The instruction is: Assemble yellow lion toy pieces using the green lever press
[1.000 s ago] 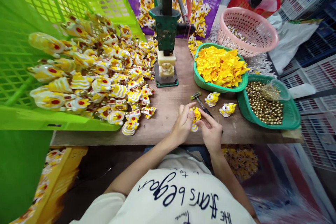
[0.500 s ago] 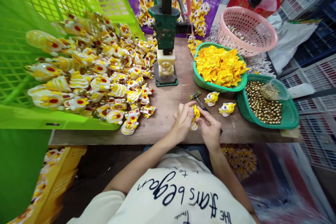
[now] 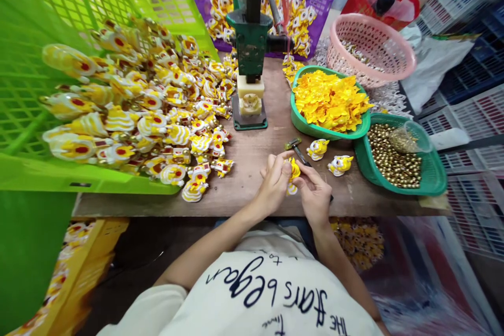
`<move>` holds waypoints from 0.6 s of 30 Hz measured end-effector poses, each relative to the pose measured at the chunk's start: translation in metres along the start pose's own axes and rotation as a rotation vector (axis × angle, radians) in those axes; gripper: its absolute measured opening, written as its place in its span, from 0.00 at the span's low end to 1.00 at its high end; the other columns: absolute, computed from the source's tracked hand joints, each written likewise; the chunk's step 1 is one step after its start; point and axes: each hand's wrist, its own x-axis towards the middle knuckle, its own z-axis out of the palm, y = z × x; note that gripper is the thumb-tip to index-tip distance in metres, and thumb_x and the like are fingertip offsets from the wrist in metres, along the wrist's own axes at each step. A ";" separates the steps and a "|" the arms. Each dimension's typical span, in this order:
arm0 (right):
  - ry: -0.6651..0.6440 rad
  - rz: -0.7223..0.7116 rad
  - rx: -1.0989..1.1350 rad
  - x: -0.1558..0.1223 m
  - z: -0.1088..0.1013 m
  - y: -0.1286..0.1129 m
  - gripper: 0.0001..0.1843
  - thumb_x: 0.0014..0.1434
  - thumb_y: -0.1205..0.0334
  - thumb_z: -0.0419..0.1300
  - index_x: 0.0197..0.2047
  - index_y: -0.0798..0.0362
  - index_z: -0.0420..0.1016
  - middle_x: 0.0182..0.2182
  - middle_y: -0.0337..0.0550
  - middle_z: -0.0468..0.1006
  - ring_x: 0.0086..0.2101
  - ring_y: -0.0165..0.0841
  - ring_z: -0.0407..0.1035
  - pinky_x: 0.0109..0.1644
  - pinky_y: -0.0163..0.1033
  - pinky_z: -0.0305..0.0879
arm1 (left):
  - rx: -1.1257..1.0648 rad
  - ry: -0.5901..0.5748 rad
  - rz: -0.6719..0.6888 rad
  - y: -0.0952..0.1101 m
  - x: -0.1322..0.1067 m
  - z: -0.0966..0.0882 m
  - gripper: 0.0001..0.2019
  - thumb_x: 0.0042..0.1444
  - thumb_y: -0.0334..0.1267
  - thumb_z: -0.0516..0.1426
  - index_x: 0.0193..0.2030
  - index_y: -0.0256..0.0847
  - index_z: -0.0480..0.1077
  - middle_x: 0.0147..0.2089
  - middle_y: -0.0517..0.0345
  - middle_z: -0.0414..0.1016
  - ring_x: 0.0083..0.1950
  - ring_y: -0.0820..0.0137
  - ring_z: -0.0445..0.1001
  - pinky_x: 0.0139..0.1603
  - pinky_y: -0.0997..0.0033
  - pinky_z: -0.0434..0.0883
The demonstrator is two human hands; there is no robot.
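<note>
While both hands meet near the front edge of the brown bench [image 3: 236,189], one small yellow-and-white figurine [image 3: 294,167] sits between them in the head view. The left hand [image 3: 272,182] pinches it with thumb and curled fingers; the right hand [image 3: 316,194] has thumb and fingertips against its other side. From where I stand, it looks like finger work on the yellow piece; the fingers cover too much to tell how well it sits. I'd say the next move calls for a firm left grip and a small, careful push from the right. Two rounded, glossy figurines [image 3: 329,157] stand nearby beside a hammer [image 3: 302,154], its handle partly behind the right hand. Thin, frilled yellow parts [image 3: 331,100] and smooth, round golden beads [image 3: 394,160] fill separate green plastic tubs [image 3: 433,170].
</note>
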 end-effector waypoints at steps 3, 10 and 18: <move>0.007 -0.037 -0.053 0.000 -0.001 -0.001 0.20 0.58 0.53 0.67 0.51 0.51 0.81 0.47 0.49 0.80 0.46 0.37 0.76 0.49 0.40 0.77 | 0.009 0.004 0.000 0.000 0.000 0.001 0.28 0.69 0.58 0.37 0.63 0.45 0.63 0.52 0.51 0.66 0.57 0.61 0.66 0.62 0.56 0.56; 0.015 -0.057 -0.142 -0.001 -0.001 0.000 0.24 0.59 0.45 0.64 0.52 0.53 0.80 0.47 0.52 0.79 0.46 0.38 0.75 0.49 0.42 0.76 | 0.000 0.003 0.005 0.000 -0.002 0.003 0.27 0.69 0.57 0.37 0.62 0.45 0.62 0.53 0.50 0.65 0.58 0.61 0.66 0.62 0.57 0.56; 0.023 -0.086 -0.160 -0.002 0.001 -0.005 0.25 0.60 0.43 0.62 0.51 0.54 0.79 0.45 0.52 0.79 0.45 0.38 0.75 0.48 0.42 0.76 | -0.025 0.008 0.015 0.003 -0.001 0.004 0.27 0.69 0.57 0.37 0.63 0.44 0.61 0.52 0.50 0.64 0.59 0.60 0.65 0.63 0.56 0.56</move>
